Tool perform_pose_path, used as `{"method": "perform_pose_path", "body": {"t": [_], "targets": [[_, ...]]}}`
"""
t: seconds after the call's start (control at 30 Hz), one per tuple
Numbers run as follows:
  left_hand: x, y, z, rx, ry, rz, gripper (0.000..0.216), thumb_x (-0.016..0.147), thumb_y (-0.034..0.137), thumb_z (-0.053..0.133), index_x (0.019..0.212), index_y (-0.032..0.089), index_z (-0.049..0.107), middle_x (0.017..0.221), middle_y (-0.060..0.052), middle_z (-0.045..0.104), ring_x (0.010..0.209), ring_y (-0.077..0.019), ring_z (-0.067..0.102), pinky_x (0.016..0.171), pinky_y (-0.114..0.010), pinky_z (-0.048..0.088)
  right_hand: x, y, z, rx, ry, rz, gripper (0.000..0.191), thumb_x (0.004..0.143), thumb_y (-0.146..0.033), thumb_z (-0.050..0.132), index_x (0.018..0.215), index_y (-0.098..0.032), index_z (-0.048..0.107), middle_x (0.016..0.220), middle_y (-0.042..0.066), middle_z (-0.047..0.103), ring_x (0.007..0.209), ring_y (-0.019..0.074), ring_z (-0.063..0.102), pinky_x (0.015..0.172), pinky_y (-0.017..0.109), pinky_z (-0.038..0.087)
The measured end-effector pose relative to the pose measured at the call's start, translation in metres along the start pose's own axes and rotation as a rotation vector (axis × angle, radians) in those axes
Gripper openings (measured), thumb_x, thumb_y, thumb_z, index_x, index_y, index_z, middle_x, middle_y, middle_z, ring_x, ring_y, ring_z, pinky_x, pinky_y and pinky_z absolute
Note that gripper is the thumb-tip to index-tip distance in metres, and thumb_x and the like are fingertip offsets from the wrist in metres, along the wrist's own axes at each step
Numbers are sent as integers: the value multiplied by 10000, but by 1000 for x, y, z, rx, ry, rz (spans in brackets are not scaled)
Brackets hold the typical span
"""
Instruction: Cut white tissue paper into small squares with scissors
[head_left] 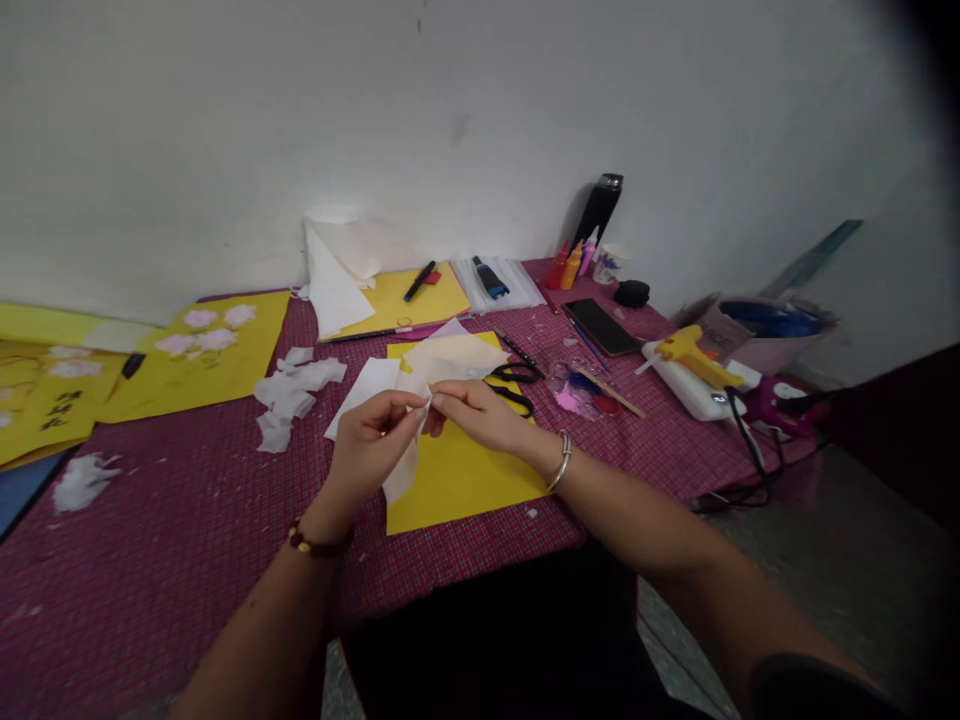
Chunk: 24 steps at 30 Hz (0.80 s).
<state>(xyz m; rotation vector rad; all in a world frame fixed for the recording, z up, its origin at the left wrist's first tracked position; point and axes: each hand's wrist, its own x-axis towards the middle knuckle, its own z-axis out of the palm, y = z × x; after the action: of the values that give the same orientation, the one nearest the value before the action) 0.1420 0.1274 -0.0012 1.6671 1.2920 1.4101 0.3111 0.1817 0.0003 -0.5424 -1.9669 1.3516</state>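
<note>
Head view; we list the entries from our body outward.

1. Our left hand (371, 440), with a dark beaded bracelet (315, 543) at the wrist. The grip is closed, thumb and fingertips pinched on a thin white sheet of tissue paper (401, 478).
2. Our right hand (480, 412), with a plain silver bangle (561, 460) at the wrist. The grip is clamped on the same tissue paper, its fingertips meeting those of the left hand. The paper is held just above the counter, and a strip of it hangs down below the left hand.
3. Counter covered in magenta checked cloth (187, 540), which carries everything below.
4. Plain yellow card sheet (465, 480), lying flat directly under both hands.
5. Black-handled scissors (514, 385), lying at the far right edge of that card, just beyond the right hand.
6. Clear plastic palette with pink, blue and red paint (581, 390), just right of the scissors.
7. Torn white paper scraps (289, 395), in a loose heap left of the hands, and a crumpled white tissue wad (82, 480), well apart at far left.
8. Yellow glue gun (694, 352), resting on a white rectangular box (694, 395) at the right.
9. Black smartphone (602, 326), face up beyond the palette.
10. Yellow card bearing pale pink paper flowers (210, 345), at far left.
11. Black marker pen (420, 280), lying on another yellow sheet near the wall.
12. Red and orange squeeze bottles (564, 265), standing by a tall black flask (598, 212) that leans against the white wall (480, 120).
</note>
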Motion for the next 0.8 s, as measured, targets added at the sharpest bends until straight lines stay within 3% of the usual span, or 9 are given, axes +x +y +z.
{"method": "perform_pose_path", "body": {"t": [0.2, 0.43, 0.57, 0.8], "targets": [[-2, 10, 1, 105, 20, 49, 51, 788, 200, 641, 742, 191, 661, 626, 5, 629, 552, -116, 525, 516, -241, 381, 0, -2, -2, 38, -40, 24, 245, 928, -198, 431, 753, -167, 599, 723, 15, 636, 701, 127, 607, 725, 277, 482], [-4, 10, 3, 240, 54, 283, 113, 780, 115, 597, 721, 206, 630, 642, 20, 556, 569, -111, 481, 554, -243, 383, 4, 0, -3, 259, 40, 76, 103, 832, -240, 602, 765, -161, 595, 679, -7, 635, 644, 108, 579, 664, 254, 481], [-4, 9, 5, 99, -17, 124, 81, 783, 136, 582, 728, 195, 591, 675, 15, 587, 590, -114, 534, 577, -244, 417, 6, 6, -2, 308, 60, 113, 15, 770, -159, 607, 762, -158, 595, 634, -30, 617, 599, 96, 558, 631, 240, 469], [-1, 11, 2, -45, -80, -145, 120, 782, 215, 606, 667, 178, 604, 557, 18, 595, 538, -121, 558, 560, -246, 438, 5, 6, -1, 275, 33, 112, 104, 754, -91, 536, 804, -155, 602, 656, -34, 600, 611, 91, 547, 630, 239, 442]]}}
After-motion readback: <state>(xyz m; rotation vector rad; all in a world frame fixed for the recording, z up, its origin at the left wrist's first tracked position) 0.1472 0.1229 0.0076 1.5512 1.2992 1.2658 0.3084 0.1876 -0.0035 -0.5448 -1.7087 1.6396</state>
